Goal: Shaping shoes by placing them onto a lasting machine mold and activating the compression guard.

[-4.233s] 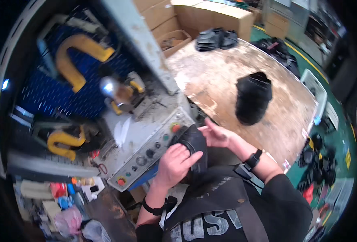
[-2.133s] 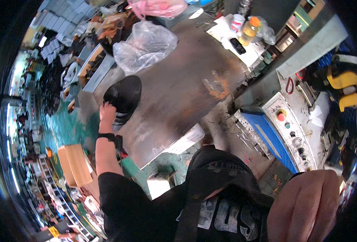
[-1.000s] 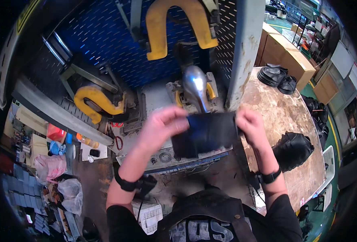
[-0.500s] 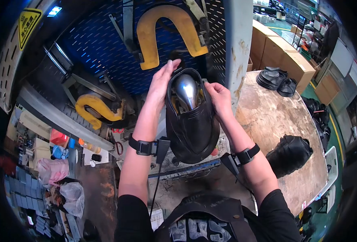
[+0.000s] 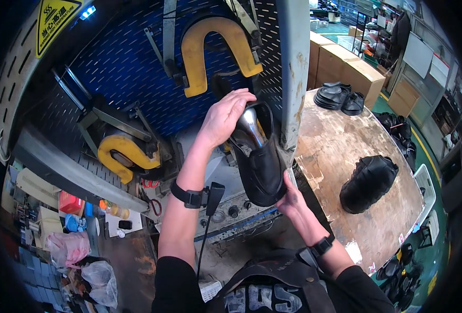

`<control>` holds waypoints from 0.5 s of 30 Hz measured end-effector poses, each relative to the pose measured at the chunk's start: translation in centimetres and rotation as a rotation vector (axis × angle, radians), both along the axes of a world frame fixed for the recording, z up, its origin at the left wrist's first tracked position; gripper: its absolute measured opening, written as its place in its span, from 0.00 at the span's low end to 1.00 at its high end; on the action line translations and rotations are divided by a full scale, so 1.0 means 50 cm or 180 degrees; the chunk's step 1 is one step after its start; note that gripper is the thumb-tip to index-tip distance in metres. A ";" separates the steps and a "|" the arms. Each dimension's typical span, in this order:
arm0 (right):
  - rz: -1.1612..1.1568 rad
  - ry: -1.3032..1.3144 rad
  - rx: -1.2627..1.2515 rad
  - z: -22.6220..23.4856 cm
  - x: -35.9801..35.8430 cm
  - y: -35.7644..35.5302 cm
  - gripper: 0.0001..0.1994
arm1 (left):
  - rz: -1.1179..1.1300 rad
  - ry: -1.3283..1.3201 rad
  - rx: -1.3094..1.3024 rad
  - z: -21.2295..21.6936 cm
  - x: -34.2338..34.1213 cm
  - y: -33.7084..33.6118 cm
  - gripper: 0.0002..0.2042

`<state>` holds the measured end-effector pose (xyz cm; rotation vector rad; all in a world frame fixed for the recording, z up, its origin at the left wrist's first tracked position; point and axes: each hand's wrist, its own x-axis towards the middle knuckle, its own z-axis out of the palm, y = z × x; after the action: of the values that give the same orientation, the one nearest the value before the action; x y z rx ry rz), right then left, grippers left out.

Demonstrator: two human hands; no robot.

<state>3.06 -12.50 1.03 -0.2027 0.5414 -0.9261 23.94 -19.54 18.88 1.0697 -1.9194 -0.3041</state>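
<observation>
A black shoe (image 5: 260, 180) is tilted in front of the machine, its toe toward me and its opening upward. Inside the opening shows a shiny, rounded metal form (image 5: 250, 124). My left hand (image 5: 225, 119) is closed over the heel end, its fingers laid together across the collar's edge. Down by the toe, my right hand (image 5: 292, 197) grips the shoe's right side, with some fingers hidden beneath. Above the heel hangs a yellow U-shaped pad (image 5: 193, 57) on metal arms. A second yellow U-shaped pad (image 5: 113, 156) sits lower left.
To the right, a worn wooden table (image 5: 319, 151) carries a row of black shoe uppers (image 5: 369, 182) and stacked black soles (image 5: 332, 96). A grey machine post (image 5: 293, 78) rises close right of the shoe. Red-handled scissors (image 5: 155, 207) and plastic bags (image 5: 69, 248) lie left.
The shoe has turned, its toe swinging right. My right hand has slid from the collar down to the toe side. My left hand has moved over the heel. The view has shifted too.
</observation>
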 end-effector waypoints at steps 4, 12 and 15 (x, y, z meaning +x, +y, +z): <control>-0.0171 0.0123 0.0341 -0.078 0.078 -0.068 0.20 | -0.0070 -0.0473 -0.0498 -0.012 -0.009 0.002 0.15; -0.1175 0.3191 -0.1048 -0.330 0.181 -0.333 0.23 | -0.0279 -0.0711 -0.1188 -0.022 -0.065 0.019 0.09; -0.1802 0.2669 -0.2586 -0.256 0.267 -0.293 0.23 | 0.0172 -0.0770 -0.1188 -0.051 -0.023 0.052 0.12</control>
<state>16.44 -27.17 -11.77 -1.2592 0.9933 -1.5883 22.80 -16.95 16.32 0.9354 -2.0509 0.2184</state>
